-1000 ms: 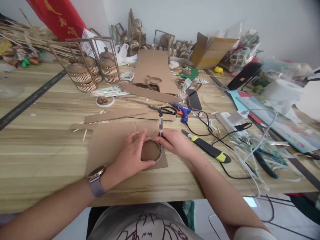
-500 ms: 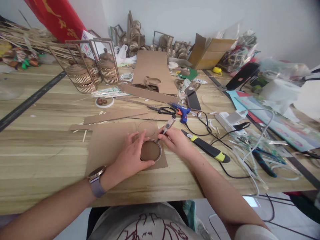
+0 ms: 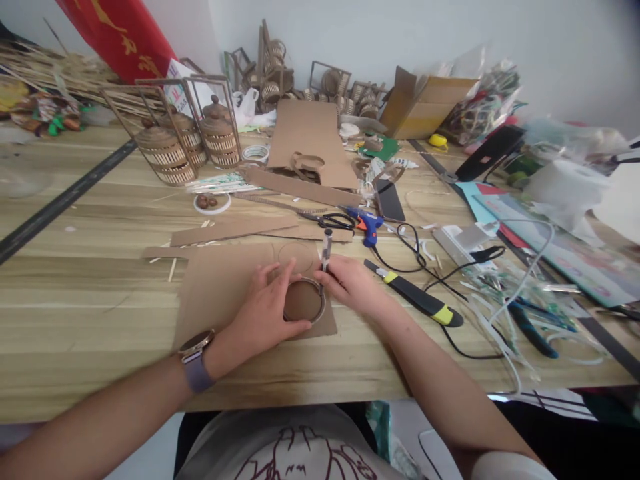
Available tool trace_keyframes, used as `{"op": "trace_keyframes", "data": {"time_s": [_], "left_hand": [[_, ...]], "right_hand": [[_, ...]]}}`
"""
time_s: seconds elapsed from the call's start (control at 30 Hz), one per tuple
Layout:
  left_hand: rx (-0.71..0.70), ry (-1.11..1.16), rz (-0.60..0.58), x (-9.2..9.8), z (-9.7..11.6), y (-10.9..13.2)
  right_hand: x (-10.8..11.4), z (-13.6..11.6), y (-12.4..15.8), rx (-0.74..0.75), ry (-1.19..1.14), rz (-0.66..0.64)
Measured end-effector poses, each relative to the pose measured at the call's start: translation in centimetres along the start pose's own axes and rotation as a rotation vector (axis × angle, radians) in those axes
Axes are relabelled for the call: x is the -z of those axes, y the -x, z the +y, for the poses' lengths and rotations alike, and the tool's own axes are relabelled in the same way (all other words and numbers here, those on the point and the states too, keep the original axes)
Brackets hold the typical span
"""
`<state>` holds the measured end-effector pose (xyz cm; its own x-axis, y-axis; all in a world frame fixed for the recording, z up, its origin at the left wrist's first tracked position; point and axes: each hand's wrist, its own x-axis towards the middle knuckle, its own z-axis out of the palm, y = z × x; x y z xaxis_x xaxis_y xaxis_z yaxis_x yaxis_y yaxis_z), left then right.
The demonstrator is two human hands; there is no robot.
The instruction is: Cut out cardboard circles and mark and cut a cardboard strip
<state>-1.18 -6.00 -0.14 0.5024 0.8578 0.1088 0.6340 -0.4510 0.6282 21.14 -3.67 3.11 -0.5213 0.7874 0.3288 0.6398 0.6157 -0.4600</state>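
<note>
On a sheet of brown cardboard [image 3: 215, 287] lies a thin round ring [image 3: 323, 309], with bare cardboard showing inside it. My left hand [image 3: 265, 300] rests over the ring's left side, thumb at its lower edge and spread fingers at its upper left, holding it against the sheet. A pen [image 3: 327, 248] stands nearly upright in my right hand [image 3: 350, 283], its tip at the ring's inner right edge. Just beyond the ring, a drawn circle [image 3: 295, 245] marks the cardboard, partly covered by my left fingers.
A utility knife [image 3: 420, 299] lies right of my right hand. Behind are a blue glue gun [image 3: 369, 225], black scissors [image 3: 337, 221] and cardboard strips [image 3: 230, 230]. Small slatted lanterns [image 3: 165, 157] stand at back left. Cables and pliers [image 3: 533, 330] are at right.
The pen has swung from leaning right to nearly upright, and its tip has moved along the ring from the upper right down to the right side. My left hand keeps its hold.
</note>
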Motion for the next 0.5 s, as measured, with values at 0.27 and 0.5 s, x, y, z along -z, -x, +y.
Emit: {"op": "trace_keyframes", "data": {"time_s": [0.27, 0.5], "left_hand": [[-0.023, -0.003, -0.007, 0.05, -0.22, 0.02], [-0.008, 0.006, -0.019, 0.16, -0.07, -0.03]], "right_hand": [[-0.16, 0.18, -0.05, 0.016, -0.055, 0.027], [0.08, 0.19, 0.08, 0.02, -0.096, 0.067]]}}
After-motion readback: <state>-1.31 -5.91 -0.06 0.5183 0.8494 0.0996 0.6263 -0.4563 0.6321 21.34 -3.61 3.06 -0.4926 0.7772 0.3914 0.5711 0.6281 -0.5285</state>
